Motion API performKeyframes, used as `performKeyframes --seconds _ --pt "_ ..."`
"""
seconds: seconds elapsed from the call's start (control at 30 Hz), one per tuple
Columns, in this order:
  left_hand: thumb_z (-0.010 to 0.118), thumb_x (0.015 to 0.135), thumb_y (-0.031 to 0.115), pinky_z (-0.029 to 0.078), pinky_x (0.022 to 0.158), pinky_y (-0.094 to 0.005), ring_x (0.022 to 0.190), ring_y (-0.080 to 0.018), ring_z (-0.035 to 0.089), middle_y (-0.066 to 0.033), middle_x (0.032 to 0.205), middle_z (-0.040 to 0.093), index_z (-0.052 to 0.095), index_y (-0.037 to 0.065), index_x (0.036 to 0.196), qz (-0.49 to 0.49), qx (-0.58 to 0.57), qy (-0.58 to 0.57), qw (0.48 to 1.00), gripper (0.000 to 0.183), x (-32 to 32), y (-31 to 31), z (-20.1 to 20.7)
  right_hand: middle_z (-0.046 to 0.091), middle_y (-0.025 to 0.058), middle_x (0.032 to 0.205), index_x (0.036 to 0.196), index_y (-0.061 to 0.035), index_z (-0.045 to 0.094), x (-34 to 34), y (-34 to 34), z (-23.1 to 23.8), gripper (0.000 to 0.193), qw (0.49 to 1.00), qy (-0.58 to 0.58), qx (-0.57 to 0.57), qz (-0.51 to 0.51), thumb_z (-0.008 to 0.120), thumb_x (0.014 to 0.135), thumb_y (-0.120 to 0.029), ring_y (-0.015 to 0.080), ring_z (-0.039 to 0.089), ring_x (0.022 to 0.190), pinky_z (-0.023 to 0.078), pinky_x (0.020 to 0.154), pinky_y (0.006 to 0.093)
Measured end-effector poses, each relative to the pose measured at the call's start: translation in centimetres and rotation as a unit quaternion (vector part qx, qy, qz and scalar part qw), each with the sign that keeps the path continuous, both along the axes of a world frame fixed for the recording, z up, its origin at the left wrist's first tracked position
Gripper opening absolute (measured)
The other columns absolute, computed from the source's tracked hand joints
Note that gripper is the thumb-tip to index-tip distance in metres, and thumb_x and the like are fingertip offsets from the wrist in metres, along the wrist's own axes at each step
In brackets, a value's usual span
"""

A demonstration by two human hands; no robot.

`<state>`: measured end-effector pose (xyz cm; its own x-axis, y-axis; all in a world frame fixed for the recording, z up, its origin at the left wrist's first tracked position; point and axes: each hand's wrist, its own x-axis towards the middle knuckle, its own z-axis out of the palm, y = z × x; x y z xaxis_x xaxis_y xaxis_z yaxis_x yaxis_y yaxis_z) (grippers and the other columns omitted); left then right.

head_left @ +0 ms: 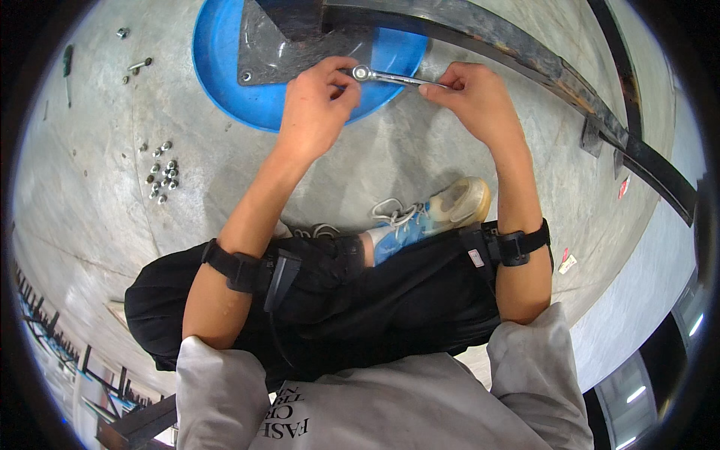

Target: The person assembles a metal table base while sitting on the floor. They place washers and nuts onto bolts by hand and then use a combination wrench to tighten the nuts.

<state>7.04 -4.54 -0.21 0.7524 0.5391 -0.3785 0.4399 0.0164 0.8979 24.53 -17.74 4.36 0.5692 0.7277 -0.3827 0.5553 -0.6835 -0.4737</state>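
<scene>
A chrome ratchet wrench (394,77) lies level between my hands, its round head to the left. My left hand (321,105) is closed at the head end, with fingers and thumb curled there; a small dark part between them is mostly hidden. The handle end is pinched between the thumb and fingers of my right hand (478,97). Just beyond my left hand is a black steel plate (266,56) with a hole in its near left corner. It rests over a round blue plastic disc or tray (225,94) on the floor.
A long curved black steel beam (517,52) arcs from the plate toward the right. Several shiny sockets (161,172) lie on the concrete floor at left, with a screwdriver (68,71) and small metal parts (139,66) farther off. My shoe (435,214) is below my hands.
</scene>
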Motion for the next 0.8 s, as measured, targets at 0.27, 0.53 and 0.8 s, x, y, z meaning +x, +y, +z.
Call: performKeyframes --seconds 0.27,0.53,0.8 --pt "0.058 0.084 0.005 0.051 0.058 -0.0229 0.077 -0.0132 0.063 -0.0072 0.089 0.062 0.052 -0.003 0.117 0.034 0.02 -0.043 0.998 0.034 0.0 0.0 -0.1 0.056 0.0082 0.056 0.071 0.001 0.065 -0.5 -0.1 0.2 0.033 0.996 0.089 0.027 -0.01 0.071 0.073 -0.031 0.0166 0.053 0.052 0.041 0.049 0.03" --pt "0.058 0.084 0.005 0.053 0.059 -0.0236 0.077 -0.0132 0.063 -0.0093 0.088 0.064 0.054 -0.004 0.114 0.103 -0.077 -0.087 0.988 0.031 0.4 -0.2 0.1 0.064 0.0071 0.072 0.099 -0.0011 0.057 -4.5 0.3 -0.5 0.022 0.932 0.348 0.012 0.101 0.052 0.09 -0.02 0.0117 0.058 0.061 0.046 0.057 0.0241" --pt "0.062 0.084 0.009 0.051 0.057 -0.0232 0.07 -0.0093 0.061 -0.0088 0.078 0.067 0.056 -0.004 0.111 0.043 -0.005 -0.013 0.999 0.031 0.1 0.1 0.7 0.064 0.0099 0.083 0.101 0.0034 0.054 -7.4 2.1 -0.1 0.026 0.87 0.489 -0.059 -0.024 0.048 0.092 -0.02 0.0161 0.063 0.07 0.05 0.064 0.0284"
